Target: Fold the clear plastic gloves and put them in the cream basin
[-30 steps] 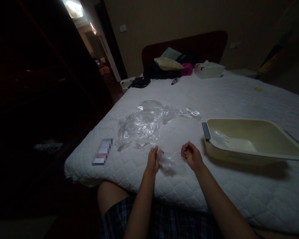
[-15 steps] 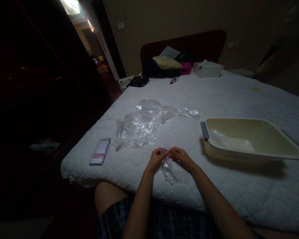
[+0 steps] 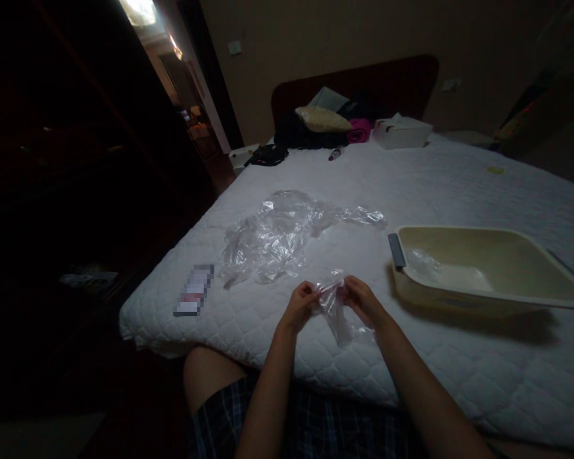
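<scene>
A clear plastic bag (image 3: 333, 307) is stretched between my two hands, just above the near edge of the bed. My left hand (image 3: 302, 305) pinches one side of it, fingers closed. On the other side my right hand (image 3: 362, 299) grips it too, with its fingertips partly hidden by the plastic. The bag's loose end hangs down toward the mattress. Beyond my hands a pile of crumpled clear plastic bags (image 3: 272, 239) lies spread on the white quilted bed cover (image 3: 249, 325).
A cream plastic basin (image 3: 483, 299) with grey handles stands at the right, a bit of clear plastic inside. A blurred-out phone-shaped object (image 3: 194, 291) lies at the left edge. A white box (image 3: 402, 132), a pink roll (image 3: 358, 131) and a cushion (image 3: 323, 119) sit by the headboard (image 3: 406, 80).
My hands have moved apart, the right one shifting rightward. The bag between them is now spread wider, where it was bunched before. The view has shifted slightly.
</scene>
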Action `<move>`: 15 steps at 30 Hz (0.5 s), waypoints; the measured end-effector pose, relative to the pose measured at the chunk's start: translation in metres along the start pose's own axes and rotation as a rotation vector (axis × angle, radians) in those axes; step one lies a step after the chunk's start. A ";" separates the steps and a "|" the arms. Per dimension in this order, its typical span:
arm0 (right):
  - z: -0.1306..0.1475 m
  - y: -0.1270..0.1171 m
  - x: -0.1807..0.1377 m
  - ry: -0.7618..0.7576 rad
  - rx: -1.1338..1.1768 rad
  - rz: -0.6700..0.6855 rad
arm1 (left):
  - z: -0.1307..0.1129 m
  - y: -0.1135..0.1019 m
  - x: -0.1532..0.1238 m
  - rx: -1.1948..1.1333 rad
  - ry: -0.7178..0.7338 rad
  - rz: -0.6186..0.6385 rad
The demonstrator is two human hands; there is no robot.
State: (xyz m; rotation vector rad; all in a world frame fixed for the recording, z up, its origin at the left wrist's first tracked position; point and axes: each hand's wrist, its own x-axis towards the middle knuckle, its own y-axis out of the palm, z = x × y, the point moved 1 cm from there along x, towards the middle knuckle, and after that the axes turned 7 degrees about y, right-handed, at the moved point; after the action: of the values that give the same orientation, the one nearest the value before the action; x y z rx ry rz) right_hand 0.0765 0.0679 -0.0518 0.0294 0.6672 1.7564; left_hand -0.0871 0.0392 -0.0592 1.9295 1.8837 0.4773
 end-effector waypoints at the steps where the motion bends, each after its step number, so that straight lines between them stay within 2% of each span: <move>1: 0.001 -0.001 0.000 -0.008 0.019 -0.016 | -0.001 0.000 0.000 -0.021 -0.004 -0.002; 4: 0.001 -0.003 0.001 -0.072 0.044 -0.064 | -0.004 0.000 -0.002 -0.071 0.000 -0.013; 7: 0.000 -0.003 0.003 -0.102 -0.034 -0.083 | -0.005 -0.001 -0.001 -0.116 -0.001 -0.031; 11: -0.002 -0.002 0.003 -0.076 -0.106 -0.072 | -0.005 -0.007 0.002 -0.161 0.016 -0.133; 15: -0.001 -0.003 0.004 -0.102 -0.060 -0.069 | -0.006 -0.011 0.003 -0.207 0.015 -0.189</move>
State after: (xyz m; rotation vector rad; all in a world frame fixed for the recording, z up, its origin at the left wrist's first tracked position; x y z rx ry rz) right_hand 0.0771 0.0715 -0.0551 0.0536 0.5349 1.6963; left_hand -0.0992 0.0431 -0.0594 1.6035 1.9202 0.6032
